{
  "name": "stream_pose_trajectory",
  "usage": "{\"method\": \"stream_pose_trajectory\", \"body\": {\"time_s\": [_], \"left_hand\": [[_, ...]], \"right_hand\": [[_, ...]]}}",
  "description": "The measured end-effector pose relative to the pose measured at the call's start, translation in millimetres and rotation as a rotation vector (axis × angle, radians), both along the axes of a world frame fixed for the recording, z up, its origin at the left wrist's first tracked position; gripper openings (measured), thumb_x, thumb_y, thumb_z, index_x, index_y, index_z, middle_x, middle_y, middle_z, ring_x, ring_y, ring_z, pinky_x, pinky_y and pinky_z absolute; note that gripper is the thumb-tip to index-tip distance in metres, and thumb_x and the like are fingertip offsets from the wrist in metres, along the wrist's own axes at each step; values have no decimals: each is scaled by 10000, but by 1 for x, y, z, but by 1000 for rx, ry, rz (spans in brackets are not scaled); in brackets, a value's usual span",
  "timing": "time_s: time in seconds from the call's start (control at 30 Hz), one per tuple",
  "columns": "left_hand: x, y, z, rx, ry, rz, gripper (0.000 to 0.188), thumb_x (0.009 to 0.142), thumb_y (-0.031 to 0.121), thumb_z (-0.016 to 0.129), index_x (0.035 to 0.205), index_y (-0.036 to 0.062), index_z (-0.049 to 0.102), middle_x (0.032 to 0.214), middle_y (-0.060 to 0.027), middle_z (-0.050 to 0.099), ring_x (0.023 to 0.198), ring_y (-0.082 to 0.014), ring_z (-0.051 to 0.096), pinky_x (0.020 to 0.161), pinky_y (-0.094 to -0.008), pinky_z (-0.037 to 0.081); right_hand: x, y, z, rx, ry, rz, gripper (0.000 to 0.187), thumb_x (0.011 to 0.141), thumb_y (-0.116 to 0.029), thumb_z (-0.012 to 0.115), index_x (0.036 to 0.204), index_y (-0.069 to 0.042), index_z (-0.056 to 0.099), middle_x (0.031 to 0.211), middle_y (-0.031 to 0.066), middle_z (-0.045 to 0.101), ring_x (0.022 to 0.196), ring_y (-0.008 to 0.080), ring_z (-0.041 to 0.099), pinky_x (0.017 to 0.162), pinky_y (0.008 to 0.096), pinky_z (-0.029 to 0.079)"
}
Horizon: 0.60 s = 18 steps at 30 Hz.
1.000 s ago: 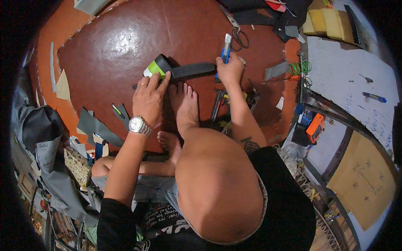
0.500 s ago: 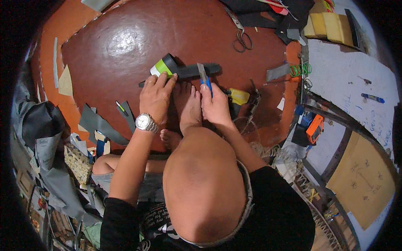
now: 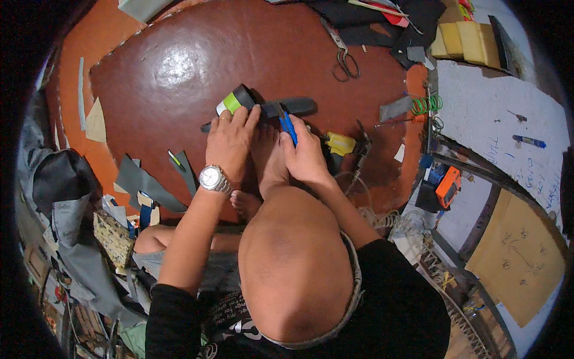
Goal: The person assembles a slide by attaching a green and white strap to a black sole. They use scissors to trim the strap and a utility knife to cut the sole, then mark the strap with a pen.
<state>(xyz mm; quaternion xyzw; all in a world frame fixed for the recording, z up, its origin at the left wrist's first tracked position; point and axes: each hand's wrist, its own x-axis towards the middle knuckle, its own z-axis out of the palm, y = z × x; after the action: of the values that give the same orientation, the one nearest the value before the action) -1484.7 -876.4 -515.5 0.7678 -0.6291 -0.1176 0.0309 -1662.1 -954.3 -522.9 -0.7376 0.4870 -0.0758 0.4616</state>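
A slide sandal (image 3: pixel 304 107) with a black sole and a black, green and white strap lies on its side or flat, I cannot tell which, on the red-brown floor. My left hand (image 3: pixel 232 137), wearing a silver watch, presses down on its strap end with the fingertips. In my right hand (image 3: pixel 308 157) is a blue utility knife (image 3: pixel 289 128), gripped by its handle. The knife's blade reaches the near edge of the sole, just right of my left fingertips. My bare foot (image 3: pixel 270 157) rests between the hands, its toes close to the sole.
Scissors (image 3: pixel 344 60) lie far right of the sandal. A yellow and black tool (image 3: pixel 341 144) sits beside my right hand. Grey scraps (image 3: pixel 143 182) and a green pen (image 3: pixel 175 160) are at the left. An orange box-shaped device (image 3: pixel 448 186) stands at the right.
The knife has tilted and come slightly left, and its blade has gone from over the sole to the sole's near edge. My right thumb sits lower. My left hand keeps its place on the sandal.
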Motion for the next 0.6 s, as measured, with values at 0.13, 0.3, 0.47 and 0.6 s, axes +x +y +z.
{"method": "stream_pose_trajectory", "body": {"time_s": [0.13,0.3,0.47,0.6], "left_hand": [[1,1,0,19,25,6,572,896,60,594,1450,197,565,1215,-89,609,1076,-337,619,915,-447,573],[5,3,0,-9,50,16,591,864,40,623,1437,169,565,1464,-78,560,1051,-322,630,937,-400,579],[6,6,-4,-48,45,-3,598,860,36,617,1441,179,609,1502,-29,586,1053,-293,638,889,-364,604],[10,11,-6,-21,56,2,580,876,78,632,1442,210,622,1517,20,578,1038,-276,643,843,-375,621]], "right_hand": [[7,0,1,-44,-4,42,494,992,-115,587,1475,-70,494,1170,325,673,1109,518,639,951,538,512],[15,1,4,20,23,50,575,989,-82,575,1544,-156,445,1138,347,667,1068,546,630,903,579,506],[15,-1,4,-8,22,67,605,988,-67,567,1563,-203,441,1101,351,670,1033,550,631,887,579,509],[13,1,5,6,-21,87,599,985,-58,559,1559,-203,465,1095,348,672,1034,545,634,890,570,515]]}}
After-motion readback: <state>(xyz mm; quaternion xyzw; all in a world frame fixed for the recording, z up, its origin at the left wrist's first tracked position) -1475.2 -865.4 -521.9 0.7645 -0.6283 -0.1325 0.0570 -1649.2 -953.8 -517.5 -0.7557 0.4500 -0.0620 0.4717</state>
